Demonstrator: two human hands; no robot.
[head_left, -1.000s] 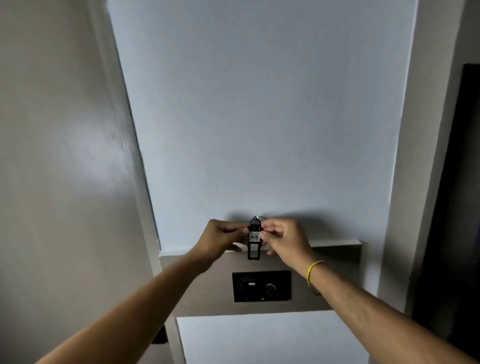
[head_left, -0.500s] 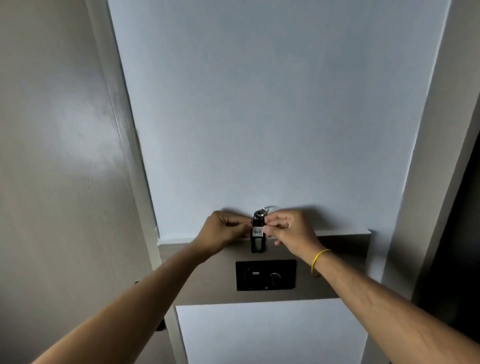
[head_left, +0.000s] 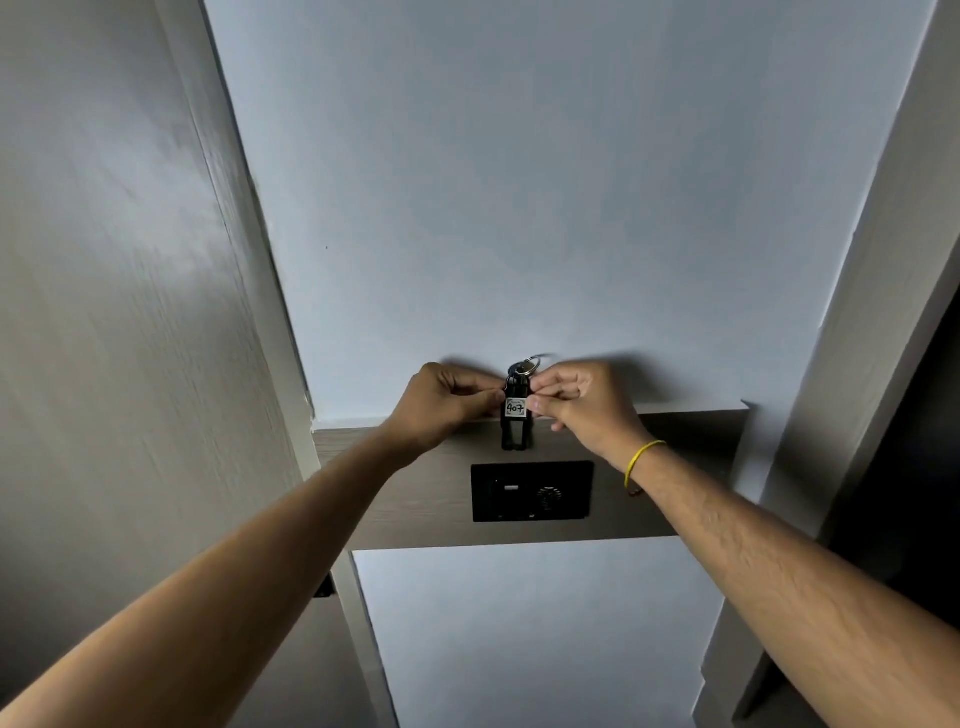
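A black key fob (head_left: 516, 435) with a white label reading 407 and a metal ring at its top is held upright against the wall. My left hand (head_left: 441, 402) pinches its left side with curled fingers. My right hand (head_left: 582, 400), a yellow band on its wrist, pinches the right side at the label. The fob's lower end sits just above a black wall panel (head_left: 531, 491) that carries a slot and a round dial.
The black panel is set in a wood-grain strip (head_left: 415, 499) across a pale wall. A grey door or panel (head_left: 104, 312) fills the left side. At the right stands a frame (head_left: 852, 332) with a dark opening (head_left: 904, 467) beyond it.
Both hands and the fob have stayed together and shifted slightly higher in the view. The camera has tilted, so the black panel sits a little further below the fob.
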